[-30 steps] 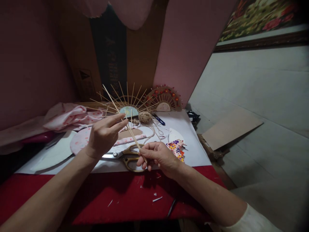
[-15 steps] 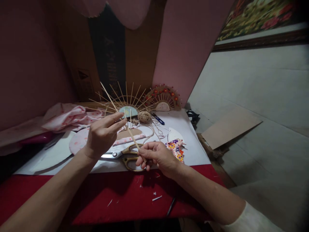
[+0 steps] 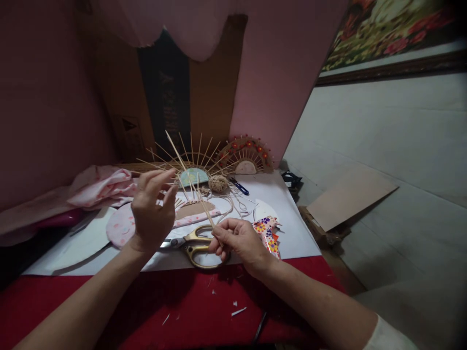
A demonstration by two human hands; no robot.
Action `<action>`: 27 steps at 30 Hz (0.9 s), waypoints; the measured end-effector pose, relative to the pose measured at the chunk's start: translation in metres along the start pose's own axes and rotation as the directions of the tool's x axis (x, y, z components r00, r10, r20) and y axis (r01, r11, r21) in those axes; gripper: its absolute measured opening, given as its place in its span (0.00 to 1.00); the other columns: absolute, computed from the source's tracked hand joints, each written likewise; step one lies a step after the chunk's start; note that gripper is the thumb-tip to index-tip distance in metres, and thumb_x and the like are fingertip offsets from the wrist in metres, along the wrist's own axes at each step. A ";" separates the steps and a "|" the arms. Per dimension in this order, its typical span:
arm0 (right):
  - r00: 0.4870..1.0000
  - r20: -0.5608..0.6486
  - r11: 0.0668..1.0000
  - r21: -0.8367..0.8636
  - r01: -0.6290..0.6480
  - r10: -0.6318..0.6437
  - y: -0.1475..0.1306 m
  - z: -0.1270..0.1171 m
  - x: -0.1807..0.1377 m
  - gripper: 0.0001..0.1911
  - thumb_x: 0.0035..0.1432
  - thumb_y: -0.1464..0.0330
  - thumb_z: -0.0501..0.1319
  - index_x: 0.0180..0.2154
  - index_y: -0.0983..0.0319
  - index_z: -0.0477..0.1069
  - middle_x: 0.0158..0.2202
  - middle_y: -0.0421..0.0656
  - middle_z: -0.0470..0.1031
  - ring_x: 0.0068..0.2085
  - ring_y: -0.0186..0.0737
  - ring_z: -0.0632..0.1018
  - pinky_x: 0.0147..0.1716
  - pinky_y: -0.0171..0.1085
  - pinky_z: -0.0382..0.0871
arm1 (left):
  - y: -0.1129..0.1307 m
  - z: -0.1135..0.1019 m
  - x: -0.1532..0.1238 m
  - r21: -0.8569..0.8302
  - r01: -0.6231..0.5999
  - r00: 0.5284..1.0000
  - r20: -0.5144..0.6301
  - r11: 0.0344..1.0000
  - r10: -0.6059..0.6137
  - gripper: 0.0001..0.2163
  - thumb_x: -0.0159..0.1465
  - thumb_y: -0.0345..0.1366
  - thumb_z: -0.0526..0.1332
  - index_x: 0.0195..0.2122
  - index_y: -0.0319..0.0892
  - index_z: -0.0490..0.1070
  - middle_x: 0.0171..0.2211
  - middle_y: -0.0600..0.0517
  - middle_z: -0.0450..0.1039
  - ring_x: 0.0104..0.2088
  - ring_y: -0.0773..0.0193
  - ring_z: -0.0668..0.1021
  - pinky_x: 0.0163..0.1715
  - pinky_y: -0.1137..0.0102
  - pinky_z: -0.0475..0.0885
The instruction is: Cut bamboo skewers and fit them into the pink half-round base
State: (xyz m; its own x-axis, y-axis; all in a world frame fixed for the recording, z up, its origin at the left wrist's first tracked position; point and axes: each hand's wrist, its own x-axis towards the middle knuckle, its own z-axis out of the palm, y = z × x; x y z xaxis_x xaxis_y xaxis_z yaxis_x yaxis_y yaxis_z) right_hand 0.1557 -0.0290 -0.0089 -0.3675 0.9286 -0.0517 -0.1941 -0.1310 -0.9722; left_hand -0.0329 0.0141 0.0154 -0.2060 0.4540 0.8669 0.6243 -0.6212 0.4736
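Note:
My right hand pinches the lower end of thin wooden sticks, which slant up and to the left. How many sticks it holds is hard to tell. My left hand hovers left of them, fingers apart and nothing visible in it. Below lie large scissors with bronze-coloured handles, partly behind my right hand. A cardboard half-disc edged with pink dotted fabric rests behind the sticks, with short sticks standing up from it. A dotted fabric disc is partly hidden by my left hand.
Behind stand a fan-shaped stick frame with a teal half-disc, a ball of twine and a fan with red flowers. A blue cutter, flowered fabric and crumpled pink cloth lie around. Scraps dot the red cloth.
My left hand has come off the sticks and moved slightly left and down, its fingers now lifted and apart. My right hand still holds the sticks. The view has tilted slightly up.

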 end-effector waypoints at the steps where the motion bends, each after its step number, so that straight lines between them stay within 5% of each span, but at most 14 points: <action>1: 1.000 -0.019 1.000 -0.006 0.015 -0.016 -0.001 0.000 0.000 0.18 0.48 0.57 0.65 0.26 0.66 0.67 0.21 0.41 0.75 0.17 0.26 0.70 0.17 0.27 0.65 | 0.003 0.001 -0.001 -0.117 0.197 0.980 0.056 0.973 -0.192 0.11 0.57 0.32 0.63 0.42 0.41 0.73 0.37 0.48 0.74 0.28 0.67 0.74 0.24 0.73 0.70; 3: 0.998 -0.042 0.999 -0.016 0.037 -0.038 -0.002 0.000 0.000 0.18 0.49 0.57 0.65 0.26 0.66 0.67 0.21 0.41 0.75 0.17 0.26 0.70 0.17 0.27 0.64 | 0.009 0.004 -0.005 -0.307 0.577 0.803 0.381 0.757 -0.458 0.11 0.56 0.37 0.64 0.39 0.39 0.73 0.31 0.49 0.74 0.24 0.69 0.71 0.18 0.75 0.65; 5: 0.998 -0.051 0.998 -0.036 0.045 -0.047 -0.002 0.000 0.001 0.18 0.49 0.57 0.65 0.26 0.65 0.67 0.21 0.41 0.75 0.18 0.27 0.70 0.18 0.28 0.64 | 0.015 0.007 -0.010 -0.314 0.808 0.553 0.695 0.498 -0.459 0.12 0.56 0.40 0.64 0.36 0.37 0.74 0.31 0.48 0.74 0.25 0.69 0.71 0.19 0.76 0.63; 6: 0.997 -0.057 0.997 -0.052 0.051 -0.054 -0.001 0.000 0.002 0.17 0.49 0.57 0.65 0.26 0.65 0.67 0.21 0.41 0.75 0.18 0.27 0.70 0.18 0.28 0.64 | 0.019 0.008 -0.012 -0.292 0.862 0.467 0.776 0.414 -0.424 0.12 0.56 0.41 0.64 0.36 0.37 0.75 0.32 0.47 0.75 0.26 0.69 0.72 0.20 0.76 0.64; 9: 0.993 -0.079 0.992 -0.106 0.075 -0.083 0.002 0.001 0.003 0.17 0.50 0.57 0.64 0.26 0.65 0.67 0.21 0.41 0.75 0.18 0.28 0.70 0.19 0.29 0.64 | 0.028 0.012 -0.020 -0.275 0.915 0.385 0.817 0.295 -0.430 0.13 0.56 0.42 0.64 0.36 0.37 0.76 0.34 0.46 0.76 0.29 0.68 0.74 0.24 0.76 0.65; 13: 0.984 -0.108 0.976 -0.184 0.119 -0.140 0.009 0.005 0.004 0.16 0.52 0.56 0.62 0.29 0.64 0.68 0.21 0.40 0.74 0.20 0.30 0.71 0.19 0.29 0.64 | 0.035 0.015 -0.028 -0.290 0.929 0.366 0.807 0.228 -0.463 0.14 0.54 0.42 0.66 0.37 0.39 0.76 0.31 0.48 0.76 0.26 0.71 0.73 0.24 0.77 0.64; 19: 0.960 -0.075 0.869 -0.448 0.211 -0.271 0.002 -0.002 0.002 0.13 0.60 0.61 0.55 0.32 0.63 0.70 0.26 0.41 0.73 0.27 0.34 0.73 0.26 0.32 0.65 | 0.033 0.014 -0.022 -0.350 0.878 0.474 0.738 0.328 -0.480 0.11 0.53 0.41 0.66 0.29 0.36 0.77 0.21 0.52 0.72 0.17 0.76 0.63 0.17 0.78 0.57; 23: 0.891 0.139 0.500 -0.786 0.365 -0.432 -0.015 -0.012 0.000 0.07 0.60 0.72 0.52 0.35 0.63 0.69 0.33 0.43 0.73 0.35 0.37 0.72 0.36 0.35 0.64 | 0.023 0.004 -0.004 -0.423 0.758 0.647 0.589 0.497 -0.485 0.09 0.54 0.37 0.65 0.24 0.36 0.76 0.23 0.50 0.74 0.18 0.74 0.65 0.17 0.76 0.57; 27: 0.897 0.407 0.108 -0.897 0.428 -0.173 -0.018 -0.004 0.000 0.10 0.48 0.77 0.56 0.36 0.64 0.65 0.37 0.46 0.70 0.38 0.41 0.69 0.37 0.37 0.63 | 0.012 -0.002 0.007 -0.445 0.705 0.706 0.516 0.553 -0.484 0.08 0.53 0.36 0.66 0.23 0.36 0.76 0.22 0.50 0.74 0.19 0.73 0.67 0.18 0.75 0.59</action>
State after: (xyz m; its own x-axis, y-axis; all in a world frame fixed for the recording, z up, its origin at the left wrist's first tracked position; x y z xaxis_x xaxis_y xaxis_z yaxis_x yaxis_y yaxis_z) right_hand 0.1631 -0.0249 0.0074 -0.6662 0.7142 0.2146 0.6379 0.6948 -0.3320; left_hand -0.0287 0.0083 0.0271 -0.0587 0.9514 0.3025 -0.1350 -0.3078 0.9418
